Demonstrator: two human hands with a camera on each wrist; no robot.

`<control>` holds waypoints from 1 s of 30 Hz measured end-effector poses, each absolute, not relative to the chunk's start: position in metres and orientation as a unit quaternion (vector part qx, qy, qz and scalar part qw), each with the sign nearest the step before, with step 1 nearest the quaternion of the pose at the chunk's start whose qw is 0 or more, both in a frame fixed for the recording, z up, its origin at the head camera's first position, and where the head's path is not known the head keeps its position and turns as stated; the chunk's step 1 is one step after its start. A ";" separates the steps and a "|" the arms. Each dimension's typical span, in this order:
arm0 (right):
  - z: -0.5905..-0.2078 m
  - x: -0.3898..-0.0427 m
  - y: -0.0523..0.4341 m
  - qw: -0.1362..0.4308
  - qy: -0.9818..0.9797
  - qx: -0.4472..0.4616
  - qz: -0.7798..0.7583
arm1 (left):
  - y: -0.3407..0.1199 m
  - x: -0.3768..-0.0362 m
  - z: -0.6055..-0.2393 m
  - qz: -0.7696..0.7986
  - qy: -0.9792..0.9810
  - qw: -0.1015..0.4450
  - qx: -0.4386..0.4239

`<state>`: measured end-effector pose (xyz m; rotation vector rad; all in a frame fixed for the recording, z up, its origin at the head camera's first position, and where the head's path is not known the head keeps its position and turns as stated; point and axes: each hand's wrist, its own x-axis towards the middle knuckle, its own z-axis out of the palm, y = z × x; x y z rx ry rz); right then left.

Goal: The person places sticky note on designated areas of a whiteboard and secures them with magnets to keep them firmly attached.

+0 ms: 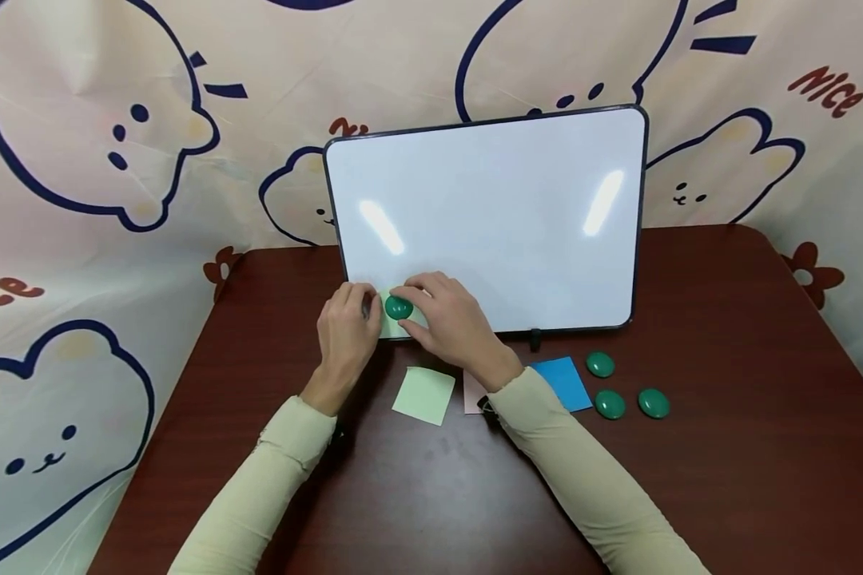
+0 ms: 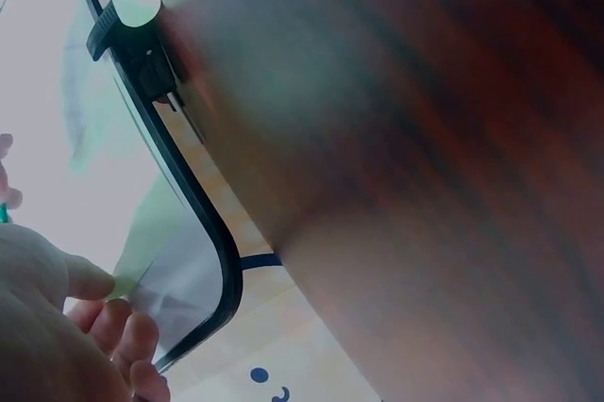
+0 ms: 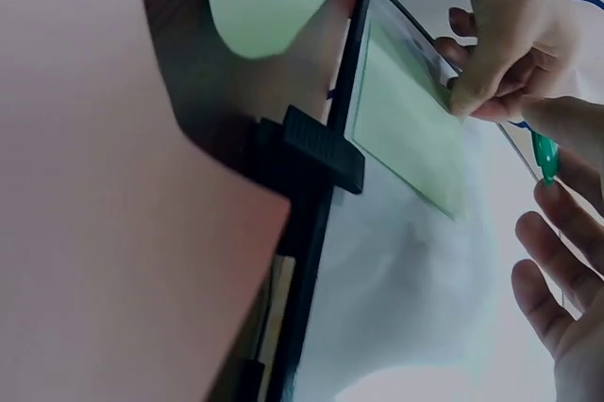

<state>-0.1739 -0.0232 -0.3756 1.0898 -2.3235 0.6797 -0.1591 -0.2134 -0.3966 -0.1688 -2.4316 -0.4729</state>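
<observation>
Now, at the board's lower left corner:
Left hand: pinches the light green sticky note flat against the whiteboard.
Right hand: fingers curl round the green magnet, which sits on that note.
Table: three spare magnets, loose notes.

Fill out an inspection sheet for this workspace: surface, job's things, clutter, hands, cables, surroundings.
Surface: dark reddish-brown wooden table.
Job's things: white magnetic whiteboard with dark frame propped upright; pale green paper note against its lower left corner; round green magnet on that note.
Clutter: second light green sticky note, pink note, blue note, three spare green magnets on the table.
Hands: left hand pinches the note's edge; right hand grips the magnet.
Cables: nothing seen.
Surroundings: cream cartoon-bear fabric backdrop.
</observation>
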 end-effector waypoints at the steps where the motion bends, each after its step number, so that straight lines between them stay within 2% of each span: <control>1: -0.376 -0.175 -0.024 0.242 -0.850 0.396 0.251 | -0.213 -0.160 -0.397 -0.180 -0.927 0.324 -0.065; 14: -0.381 -0.189 -0.041 0.243 -0.872 0.358 0.231 | -0.214 -0.161 -0.393 -0.188 -0.921 0.337 -0.062; 30: -0.390 -0.195 -0.042 0.230 -0.880 0.349 0.224 | -0.207 -0.159 -0.397 -0.189 -0.928 0.317 -0.056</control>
